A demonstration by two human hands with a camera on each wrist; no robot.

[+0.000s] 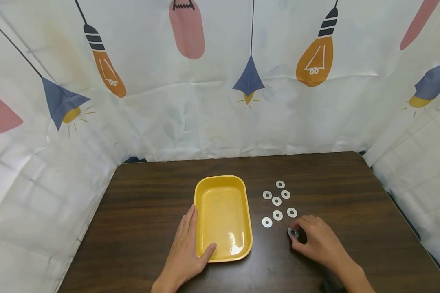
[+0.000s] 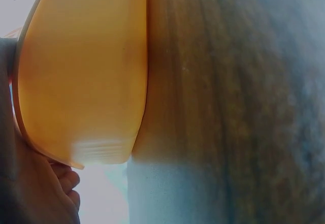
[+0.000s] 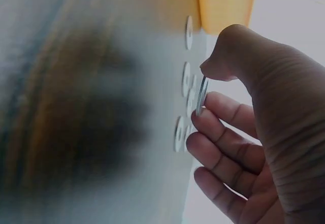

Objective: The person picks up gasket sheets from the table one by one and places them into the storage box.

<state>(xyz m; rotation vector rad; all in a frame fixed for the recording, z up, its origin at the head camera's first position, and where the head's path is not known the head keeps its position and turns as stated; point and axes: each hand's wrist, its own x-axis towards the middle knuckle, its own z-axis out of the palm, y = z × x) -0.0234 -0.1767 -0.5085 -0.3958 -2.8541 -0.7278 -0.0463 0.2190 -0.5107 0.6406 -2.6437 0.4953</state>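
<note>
In the head view, my left hand (image 1: 185, 248) rests against the left side of a yellow rectangular tray (image 1: 248, 228), its fingers extended along the edge and its thumb over the near rim. The left wrist view has the tray's wall (image 2: 84, 71) up close. To the right of the tray, my right hand (image 1: 317, 240) pinches a flat washer (image 1: 291, 232) between thumb and fingertips, just above the table. Seen edge-on in the right wrist view, the washer (image 3: 202, 94) shows two thin edges; whether it is one or a stacked pair, I cannot tell.
Several loose flat washers (image 1: 277, 215) lie scattered on the dark wooden table (image 1: 150, 203) between the tray and my right hand, reaching towards the back. Behind the table and at both sides hangs a white curtain (image 1: 212, 122) printed with lamps and bulbs.
</note>
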